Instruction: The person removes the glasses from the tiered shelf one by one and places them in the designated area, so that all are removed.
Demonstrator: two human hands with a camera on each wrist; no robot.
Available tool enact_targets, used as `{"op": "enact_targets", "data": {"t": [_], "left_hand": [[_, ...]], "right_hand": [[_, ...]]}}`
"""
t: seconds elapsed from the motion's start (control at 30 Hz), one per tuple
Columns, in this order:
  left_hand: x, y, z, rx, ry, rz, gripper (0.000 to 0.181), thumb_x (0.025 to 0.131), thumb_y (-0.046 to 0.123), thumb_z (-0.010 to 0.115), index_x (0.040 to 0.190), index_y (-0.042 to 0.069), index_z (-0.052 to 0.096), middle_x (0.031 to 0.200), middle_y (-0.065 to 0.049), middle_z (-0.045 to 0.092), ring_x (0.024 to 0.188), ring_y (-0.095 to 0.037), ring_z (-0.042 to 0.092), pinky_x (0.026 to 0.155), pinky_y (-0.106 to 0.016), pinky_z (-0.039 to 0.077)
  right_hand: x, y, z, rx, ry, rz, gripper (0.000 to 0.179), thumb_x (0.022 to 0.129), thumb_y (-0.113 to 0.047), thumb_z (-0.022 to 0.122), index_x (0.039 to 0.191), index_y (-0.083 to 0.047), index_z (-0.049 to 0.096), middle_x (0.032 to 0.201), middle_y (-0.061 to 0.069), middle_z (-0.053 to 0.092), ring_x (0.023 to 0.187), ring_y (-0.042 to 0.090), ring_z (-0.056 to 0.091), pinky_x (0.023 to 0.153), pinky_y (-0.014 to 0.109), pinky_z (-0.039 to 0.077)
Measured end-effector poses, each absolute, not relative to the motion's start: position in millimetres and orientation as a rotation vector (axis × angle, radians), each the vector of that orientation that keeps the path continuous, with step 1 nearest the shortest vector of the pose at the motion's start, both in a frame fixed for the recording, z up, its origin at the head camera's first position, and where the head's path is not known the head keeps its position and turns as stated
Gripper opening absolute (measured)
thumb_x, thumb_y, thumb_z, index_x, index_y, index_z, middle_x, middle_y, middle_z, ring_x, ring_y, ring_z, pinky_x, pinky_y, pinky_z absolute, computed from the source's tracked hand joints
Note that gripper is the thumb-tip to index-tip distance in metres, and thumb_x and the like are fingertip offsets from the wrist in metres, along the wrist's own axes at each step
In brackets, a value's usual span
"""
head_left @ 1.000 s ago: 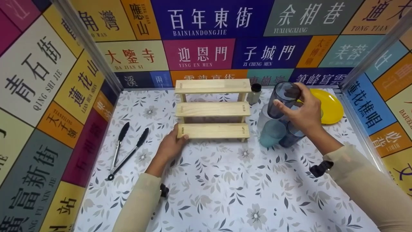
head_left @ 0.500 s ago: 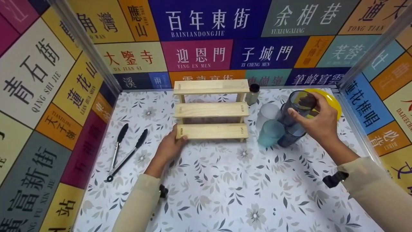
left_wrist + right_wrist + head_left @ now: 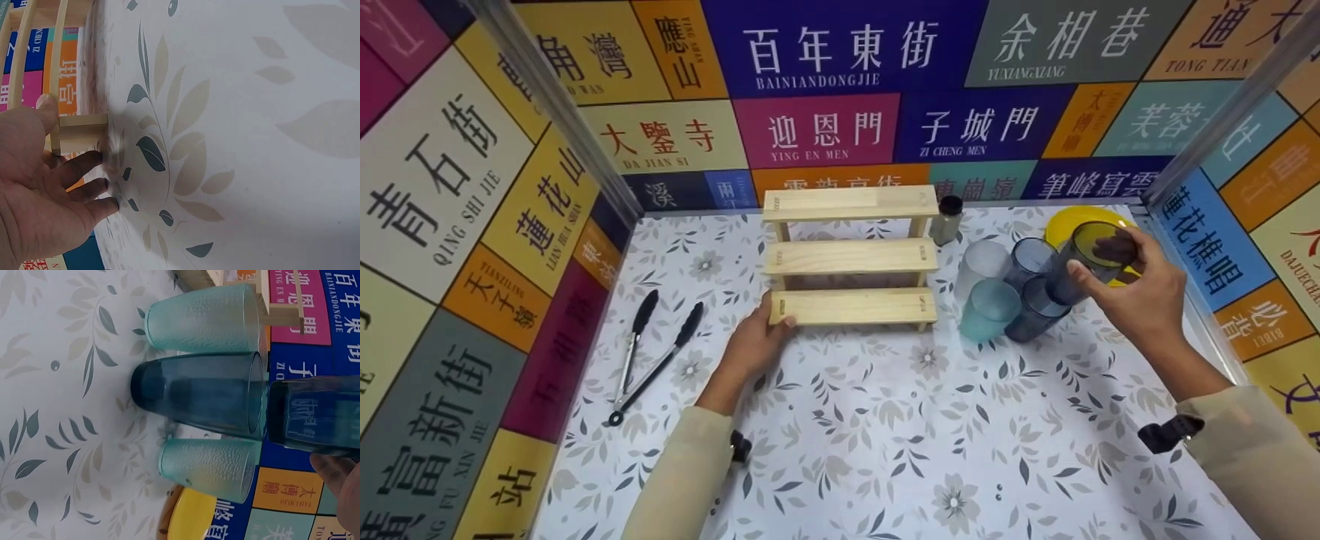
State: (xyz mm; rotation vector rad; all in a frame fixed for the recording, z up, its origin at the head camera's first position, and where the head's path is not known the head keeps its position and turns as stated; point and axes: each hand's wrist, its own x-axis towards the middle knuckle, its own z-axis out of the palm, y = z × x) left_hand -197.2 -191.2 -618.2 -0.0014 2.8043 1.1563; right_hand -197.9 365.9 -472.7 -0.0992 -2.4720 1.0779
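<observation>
My left hand (image 3: 750,349) holds the left end of the lowest step of a three-tier wooden stand (image 3: 851,257), thumb on the shelf edge (image 3: 54,129). My right hand (image 3: 1151,292) grips a dark blue tumbler (image 3: 1069,281) around its upper part, the fingers partly hidden behind the glass. In the right wrist view this tumbler (image 3: 315,416) is raised, its base level with the rim of a standing dark tumbler (image 3: 191,391). Below and left of it stand a teal tumbler (image 3: 990,311), a clear frosted tumbler (image 3: 982,264) and two dark blue ones.
A yellow plate (image 3: 1065,221) lies at the back right, partly behind the held tumbler. A small jar with a black lid (image 3: 947,223) stands beside the wooden stand. Black-tipped tongs (image 3: 684,330) lie spread on the left. Printed panels (image 3: 817,131) wall in three sides.
My right hand has carried the dark blue tumbler rightward and toward me, from above the cluster to its right side, uncovering the tumblers below. My left hand has stayed on the stand.
</observation>
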Motion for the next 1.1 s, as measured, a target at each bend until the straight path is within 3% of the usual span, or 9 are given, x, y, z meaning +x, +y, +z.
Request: {"op": "enact_targets", "data": {"t": [0.23,0.43,0.7,1.1], "left_hand": [[-197,-191,-618,-0.007,2.802,1.157,0.087,0.112,0.052,0.059,0.177,0.007,0.022,0.167,-0.031,0.049,0.152,-0.054,0.051,0.127,-0.064,0.041],[-198,-191,-618,-0.006,2.802,1.146,0.088,0.112,0.054,0.06,0.177,0.008,0.022,0.167,-0.031,0.049,0.15,-0.055,0.052,0.127,-0.064,0.041],[-197,-191,-615,-0.005,2.781,1.168,0.084,0.114,0.047,0.06,0.177,0.009,0.021,0.167,-0.031,0.05,0.152,-0.052,0.051,0.128,-0.062,0.041],[-197,-191,-616,-0.019,2.778,1.165,0.086,0.113,0.05,0.06,0.177,0.009,0.021,0.167,-0.03,0.049,0.152,-0.052,0.051,0.128,-0.062,0.04]], "right_hand": [[-192,383,-478,-0.141,-2.45,1.064,0.078,0.087,-0.037,0.096,0.155,-0.02,0.061,0.128,0.013,0.076,0.104,-0.011,0.061,0.088,0.003,0.048],[-190,394,-484,-0.184,-2.437,1.042,0.079,0.087,-0.038,0.096,0.155,-0.016,0.061,0.131,0.015,0.075,0.101,-0.01,0.06,0.085,0.002,0.046],[-191,403,-492,-0.164,-2.405,1.039,0.072,0.086,-0.032,0.098,0.148,-0.015,0.065,0.121,0.011,0.076,0.101,-0.013,0.062,0.085,0.004,0.046],[-189,407,-514,-0.29,-2.498,1.048,0.081,0.088,-0.041,0.095,0.155,-0.015,0.058,0.135,0.01,0.074,0.111,-0.005,0.059,0.089,0.006,0.045]]}}
